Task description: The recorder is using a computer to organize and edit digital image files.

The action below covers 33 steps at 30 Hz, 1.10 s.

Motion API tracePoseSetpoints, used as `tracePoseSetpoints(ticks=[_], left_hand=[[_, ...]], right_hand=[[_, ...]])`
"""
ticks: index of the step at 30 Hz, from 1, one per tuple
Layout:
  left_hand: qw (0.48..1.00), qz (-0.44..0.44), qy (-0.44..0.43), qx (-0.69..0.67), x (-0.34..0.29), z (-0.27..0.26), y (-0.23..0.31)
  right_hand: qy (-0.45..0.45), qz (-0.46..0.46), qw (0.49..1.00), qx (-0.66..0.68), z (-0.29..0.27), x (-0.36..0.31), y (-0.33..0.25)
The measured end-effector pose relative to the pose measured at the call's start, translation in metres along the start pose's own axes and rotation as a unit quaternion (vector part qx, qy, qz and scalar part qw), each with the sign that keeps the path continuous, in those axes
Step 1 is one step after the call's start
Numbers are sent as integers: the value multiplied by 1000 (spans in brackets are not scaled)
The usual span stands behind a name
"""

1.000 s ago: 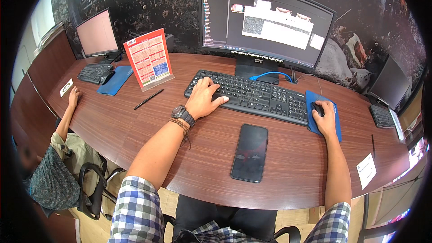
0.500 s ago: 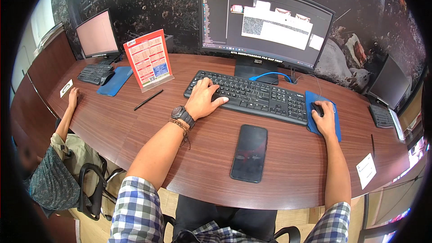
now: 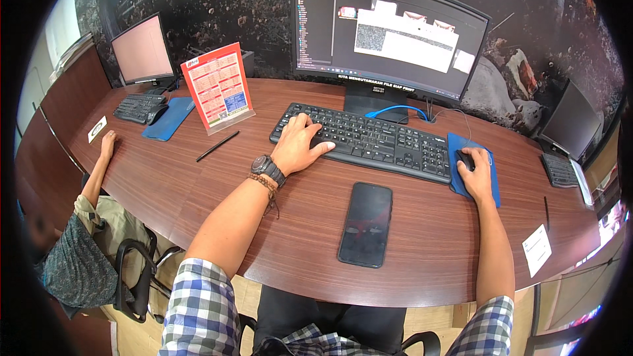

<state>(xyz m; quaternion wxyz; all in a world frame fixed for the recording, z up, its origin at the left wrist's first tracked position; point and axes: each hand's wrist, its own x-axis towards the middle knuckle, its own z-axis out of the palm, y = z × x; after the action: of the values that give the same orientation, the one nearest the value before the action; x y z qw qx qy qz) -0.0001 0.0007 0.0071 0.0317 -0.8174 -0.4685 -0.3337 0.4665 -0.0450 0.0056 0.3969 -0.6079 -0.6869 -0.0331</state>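
1. A dark, rock-patterned wall [image 3: 217,0] stands behind a curved, brown wood-grain bench [image 3: 297,244].
2. Against the two earlier frames, nothing visibly shifts: both hands keep their places, and the wide black monitor [image 3: 389,36] shows the same pale window. Any keystroke or mouse travel is too small to see.
3. The long black keyboard [image 3: 376,138] lies below the monitor; the left hand [image 3: 300,145] rests over its left end, palm down, fingers loosely spread and grasping nothing, thumb pointing right. Whether a key is pressed, I cannot tell.
4. The left forearm reaches diagonally forward.
5. The right hand [image 3: 477,175] has its fingers curled over a small black mouse [image 3: 467,158] on a blue mouse pad [image 3: 461,142], just right of the keyboard; its forearm runs nearly straight ahead.
6. A black smartphone [image 3: 366,224] lies between the forearms, untouched.
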Motion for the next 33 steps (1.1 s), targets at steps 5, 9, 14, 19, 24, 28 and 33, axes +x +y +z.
tracePoseSetpoints(ticks=[5,9,14,19,24,28,33], left_hand=[[1000,2,3,1,0,0,0],[1000,2,2,-2,0,0,0],[1000,5,2,1,1,0,-1],[1000,3,1,1,0,0,0],[1000,4,2,4,0,1,-2],[1000,5,6,0,0,2,-2],[1000,4,5,2,0,2,-2]], right_hand=[[0,4,1000,4,0,0,0],[-1,-5,1000,6,-1,-1,-1],[-4,-12,1000,5,-1,1,-2],[-6,-10,1000,13,-1,1,-2],[-9,-9,1000,21,-1,1,-4],[-6,-14,1000,14,-2,1,-4],[-5,-14,1000,5,-2,1,-5]])
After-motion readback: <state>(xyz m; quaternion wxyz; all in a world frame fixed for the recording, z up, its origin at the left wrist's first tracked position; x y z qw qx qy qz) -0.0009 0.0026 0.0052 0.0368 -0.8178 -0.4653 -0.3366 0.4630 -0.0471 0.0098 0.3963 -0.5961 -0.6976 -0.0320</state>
